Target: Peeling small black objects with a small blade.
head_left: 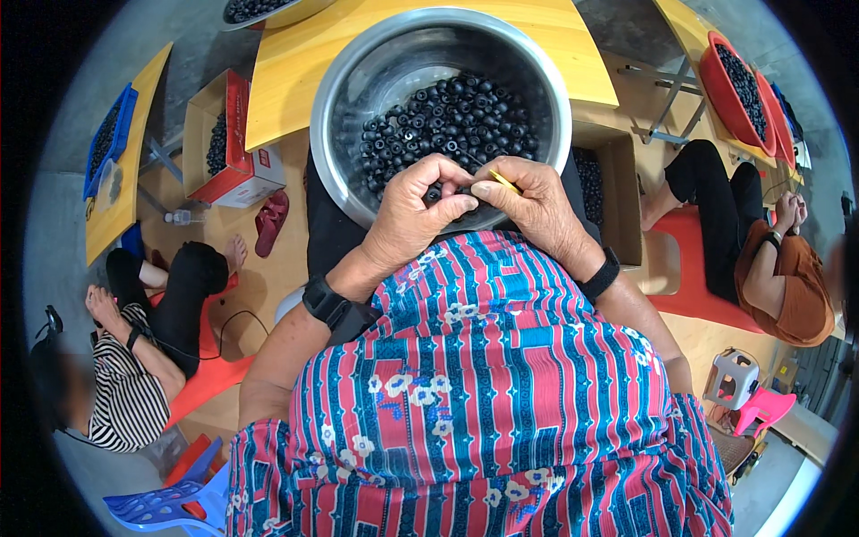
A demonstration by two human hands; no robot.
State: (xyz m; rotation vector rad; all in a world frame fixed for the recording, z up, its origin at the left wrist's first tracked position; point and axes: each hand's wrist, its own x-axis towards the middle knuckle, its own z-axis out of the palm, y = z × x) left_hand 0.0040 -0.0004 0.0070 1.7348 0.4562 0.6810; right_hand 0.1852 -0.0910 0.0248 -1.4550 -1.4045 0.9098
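My two hands meet over the near rim of a wide steel bowl (333, 170). In the bowl lies a heap of small round black parts (456, 121), many with a hole in the middle. My left hand (416, 201) is closed in a pinch, with a small black part (435, 192) at its fingers. My right hand (532, 197) is closed on a thin yellow-handled tool (504, 182); its fingertips are close against those of the left. The tool's tip and the exact contact with the part are too small to make out.
The bowl stands at a yellow table (286, 89). Cardboard boxes of black parts (215, 148) sit on either side below. People sit left (134, 358) and right (778, 286) on red stools. A red basin (738, 94) stands far right, a blue tray (112, 139) far left.
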